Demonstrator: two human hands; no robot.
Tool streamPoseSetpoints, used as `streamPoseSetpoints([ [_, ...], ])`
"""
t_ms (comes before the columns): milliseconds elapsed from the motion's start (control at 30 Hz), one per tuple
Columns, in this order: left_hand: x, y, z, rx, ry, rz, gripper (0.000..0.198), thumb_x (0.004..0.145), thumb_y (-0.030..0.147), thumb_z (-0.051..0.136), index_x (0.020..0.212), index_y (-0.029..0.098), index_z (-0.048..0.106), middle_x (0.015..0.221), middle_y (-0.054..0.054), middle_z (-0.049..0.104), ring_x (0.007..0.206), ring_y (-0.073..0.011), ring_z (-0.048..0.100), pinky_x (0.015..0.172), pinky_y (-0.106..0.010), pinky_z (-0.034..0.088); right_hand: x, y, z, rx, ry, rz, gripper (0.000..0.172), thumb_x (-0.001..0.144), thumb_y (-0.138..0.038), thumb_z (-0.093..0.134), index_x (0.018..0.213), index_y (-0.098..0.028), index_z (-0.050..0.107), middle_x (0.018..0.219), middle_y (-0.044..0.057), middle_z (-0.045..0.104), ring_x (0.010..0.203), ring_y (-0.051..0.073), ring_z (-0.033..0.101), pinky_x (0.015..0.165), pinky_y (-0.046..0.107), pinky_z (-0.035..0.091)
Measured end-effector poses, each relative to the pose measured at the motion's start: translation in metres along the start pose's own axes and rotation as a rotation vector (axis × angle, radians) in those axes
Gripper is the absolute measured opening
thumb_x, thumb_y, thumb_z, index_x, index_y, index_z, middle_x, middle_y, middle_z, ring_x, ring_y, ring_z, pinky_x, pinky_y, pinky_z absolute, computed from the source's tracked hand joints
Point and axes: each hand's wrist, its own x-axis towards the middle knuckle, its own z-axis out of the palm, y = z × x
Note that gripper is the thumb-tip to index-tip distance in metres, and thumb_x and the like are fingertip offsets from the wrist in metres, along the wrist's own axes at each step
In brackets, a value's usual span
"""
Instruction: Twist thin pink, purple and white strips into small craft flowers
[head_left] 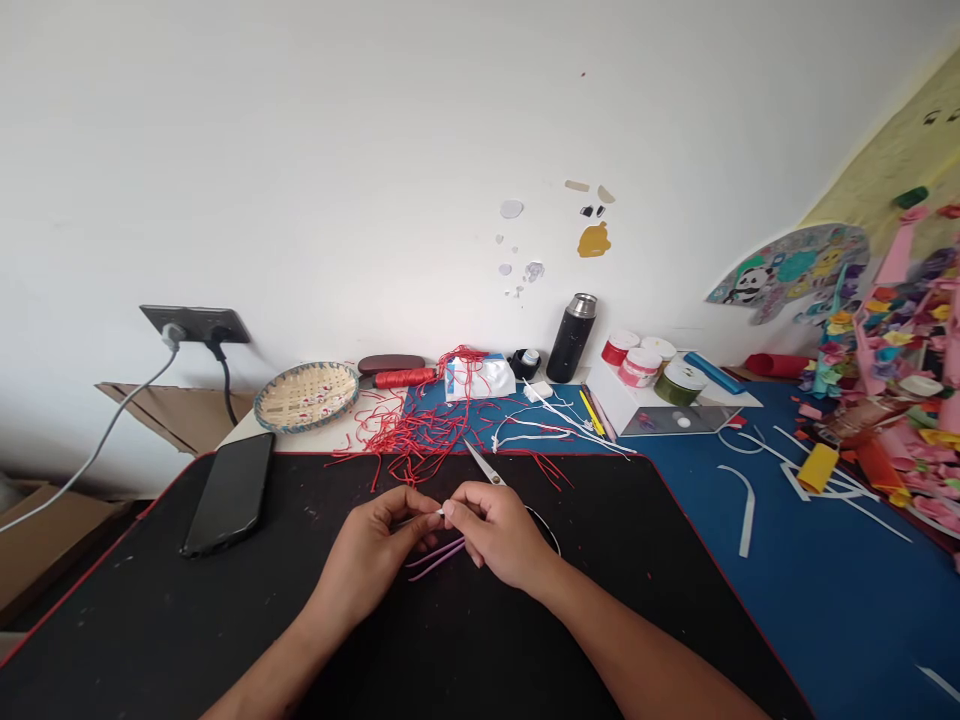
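Over the black mat, the fingertips of both my hands meet in a pinch. A small white piece (441, 512) shows between them, too small to make out fully. My left hand (379, 548) has thumb and forefinger closed on its left side, and my right hand (496, 528) pinches it from the right. Thin purple cords (437, 561) hang below the fingers; their upper ends are hidden by my right hand. Just beyond lie scissors (484, 464), blades pointing away, with their handles mostly covered by my right hand.
Loose red cords (416, 430) spread behind the hands, with white cords (536, 430) to their right. A phone (229, 495) lies on the black mat (420, 660) at left. Behind stand a woven basket (307, 395), a black flask (572, 340) and several lidded jars (680, 382).
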Motion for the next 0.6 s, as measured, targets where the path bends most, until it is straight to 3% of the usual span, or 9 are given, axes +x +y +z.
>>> streamPoseSetpoints([
  [233, 0.0, -0.007, 0.001, -0.007, -0.006, 0.007, 0.023, 0.083, 0.044, 0.075, 0.083, 0.02, 0.075, 0.074, -0.001, 0.073, 0.071, -0.0189, 0.066, 0.067, -0.028, 0.052, 0.001, 0.001, 0.0, 0.042, 0.002, 0.029, 0.028, 0.094, -0.038, 0.058, 0.073, -0.02, 0.057, 0.044, -0.01, 0.042, 0.034, 0.008, 0.039, 0.038, 0.021, 0.026],
  [600, -0.002, -0.01, 0.001, 0.249, 0.047, 0.141, 0.022, 0.092, 0.042, 0.065, 0.091, 0.023, 0.077, 0.078, -0.001, 0.075, 0.072, -0.0197, 0.067, 0.066, -0.027, 0.05, 0.003, -0.001, -0.005, 0.063, -0.012, 0.064, 0.033, 0.093, -0.045, 0.057, 0.073, -0.02, 0.058, 0.039, -0.009, 0.044, 0.032, 0.008, 0.037, 0.038, 0.021, 0.026],
])
